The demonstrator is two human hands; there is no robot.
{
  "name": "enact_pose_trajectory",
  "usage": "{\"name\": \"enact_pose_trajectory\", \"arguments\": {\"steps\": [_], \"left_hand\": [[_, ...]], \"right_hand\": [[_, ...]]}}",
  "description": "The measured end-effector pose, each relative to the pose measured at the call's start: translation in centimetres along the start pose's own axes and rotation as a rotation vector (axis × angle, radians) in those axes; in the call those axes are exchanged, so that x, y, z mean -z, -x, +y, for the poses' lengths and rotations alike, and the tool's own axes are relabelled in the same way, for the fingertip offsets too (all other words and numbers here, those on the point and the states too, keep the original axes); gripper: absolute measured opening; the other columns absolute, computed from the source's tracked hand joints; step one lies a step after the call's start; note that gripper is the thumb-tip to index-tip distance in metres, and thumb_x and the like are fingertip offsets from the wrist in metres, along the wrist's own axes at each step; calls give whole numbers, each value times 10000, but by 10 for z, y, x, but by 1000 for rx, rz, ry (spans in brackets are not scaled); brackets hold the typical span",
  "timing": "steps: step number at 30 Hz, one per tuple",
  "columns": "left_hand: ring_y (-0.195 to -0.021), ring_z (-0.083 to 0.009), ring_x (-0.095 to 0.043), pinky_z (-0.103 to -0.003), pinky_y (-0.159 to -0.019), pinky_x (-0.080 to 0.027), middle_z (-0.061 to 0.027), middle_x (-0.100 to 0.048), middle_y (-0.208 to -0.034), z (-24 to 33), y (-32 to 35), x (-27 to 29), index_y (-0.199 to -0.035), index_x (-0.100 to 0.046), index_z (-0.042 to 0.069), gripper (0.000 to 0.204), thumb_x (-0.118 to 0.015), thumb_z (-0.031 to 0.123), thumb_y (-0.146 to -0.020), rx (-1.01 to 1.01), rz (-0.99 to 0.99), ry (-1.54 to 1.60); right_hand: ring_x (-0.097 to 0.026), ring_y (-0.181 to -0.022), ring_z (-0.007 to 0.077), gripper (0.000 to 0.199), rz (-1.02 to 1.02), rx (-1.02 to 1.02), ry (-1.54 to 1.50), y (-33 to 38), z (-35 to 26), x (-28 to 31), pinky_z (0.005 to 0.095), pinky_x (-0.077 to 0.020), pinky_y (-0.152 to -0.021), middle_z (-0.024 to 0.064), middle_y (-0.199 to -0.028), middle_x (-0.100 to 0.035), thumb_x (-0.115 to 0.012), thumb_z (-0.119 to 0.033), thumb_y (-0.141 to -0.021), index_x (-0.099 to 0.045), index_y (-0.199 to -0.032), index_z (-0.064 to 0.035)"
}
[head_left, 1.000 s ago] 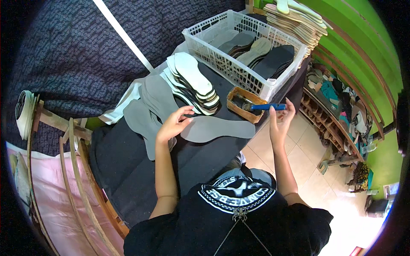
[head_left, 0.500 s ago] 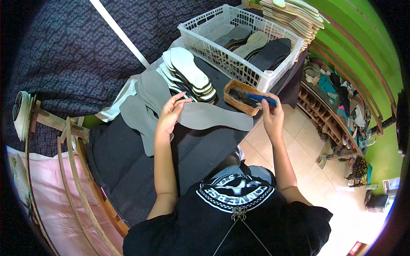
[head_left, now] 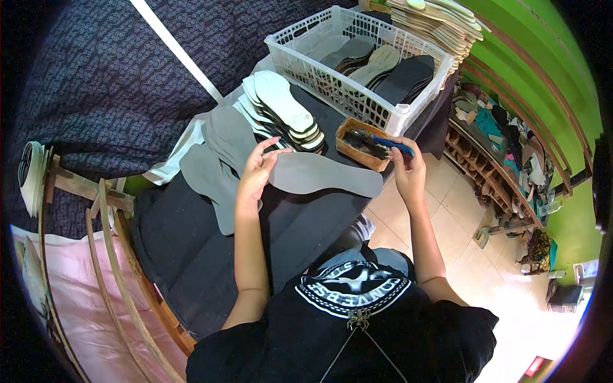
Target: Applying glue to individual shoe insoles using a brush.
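My left hand [head_left: 255,175] grips one end of a grey shoe insole [head_left: 325,174], which stretches out to the right over the dark table. My right hand [head_left: 410,175] is closed around a brush with a blue handle [head_left: 400,146]. The bristle end dips into a small brown open box [head_left: 361,157] with dark, stained insides; what the box contains is hard to make out. Left of my left hand lie more grey insoles [head_left: 223,137], overlapping each other. Beyond the held insole is a fanned stack of white-topped insoles [head_left: 281,102].
A white plastic crate [head_left: 332,92] holding stacked insoles stands at the back. Behind its right corner rises a tall pile of cream sole pieces [head_left: 434,29]. Wooden rails [head_left: 121,255] run along the left side. At the right, a wooden rack [head_left: 485,172] carries scraps above the tiled floor.
The brush has tipped lower, with its bristle end further into the box. My left hand and the grey insole have shifted slightly to the right.
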State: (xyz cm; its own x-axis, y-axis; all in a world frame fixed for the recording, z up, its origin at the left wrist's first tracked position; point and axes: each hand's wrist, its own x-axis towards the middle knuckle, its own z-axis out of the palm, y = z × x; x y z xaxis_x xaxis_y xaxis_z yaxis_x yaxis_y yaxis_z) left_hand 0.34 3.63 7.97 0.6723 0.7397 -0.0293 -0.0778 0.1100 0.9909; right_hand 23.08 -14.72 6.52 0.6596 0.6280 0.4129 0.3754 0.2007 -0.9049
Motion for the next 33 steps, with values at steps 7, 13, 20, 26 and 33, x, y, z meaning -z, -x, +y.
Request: {"name": "enact_pose_trajectory", "arguments": {"steps": [7, 13, 20, 26, 33], "left_hand": [[-922, -194, -538, -283, -806, -414, -165, -539, -1033, -13, -5, -11, -1159, -345, 7, 313, -389, 66, -855, 39, -75, -24], [-908, -164, -533, -253, -793, -400, -141, -544, -1030, -28, -9, -18, -1134, -359, 5, 285, -337, 8, -850, 34, -49, -75], [-889, -135, -516, -240, -785, -388, -109, -546, -1000, -40, -8, -16, -1101, -398, 20, 258, -389, 38, -845, 9, 25, -181], [-885, -156, -519, -250, -765, -397, -119, -537, -1010, -43, -4, -2, -1072, -426, 7, 257, -448, 108, -837, -87, 68, -405], [-776, -235, -560, -291, -678, -432, -178, -556, -908, -28, 20, -13, -1057, -454, -41, 308, -476, 143, -810, -23, 112, -785]], "right_hand": [[-514, -722, 90, 159, 45, -44, -90, 3, 0, 1, 203, -417, -624, 54, -870, -529, -501, -64, -816, -495, -964, -7], [-518, -712, 81, 200, 67, 70, -96, 5, 11, 2, 206, -439, -645, 83, -944, -533, -466, -87, -840, -454, -1015, 8], [-539, -689, 99, 184, 233, 149, -250, 9, -1, 0, 209, -452, -620, 109, -942, -520, -436, -68, -846, -411, -1001, 29], [-508, -646, 97, 214, 295, 57, -398, 6, 3, 2, 216, -446, -584, 162, -1002, -514, -366, -178, -885, -396, -997, 1], [-496, -686, 116, 222, 273, 34, -645, 4, 2, 9, 213, -426, -623, 209, -1036, -498, -369, -179, -885, -326, -1065, -55]]}}
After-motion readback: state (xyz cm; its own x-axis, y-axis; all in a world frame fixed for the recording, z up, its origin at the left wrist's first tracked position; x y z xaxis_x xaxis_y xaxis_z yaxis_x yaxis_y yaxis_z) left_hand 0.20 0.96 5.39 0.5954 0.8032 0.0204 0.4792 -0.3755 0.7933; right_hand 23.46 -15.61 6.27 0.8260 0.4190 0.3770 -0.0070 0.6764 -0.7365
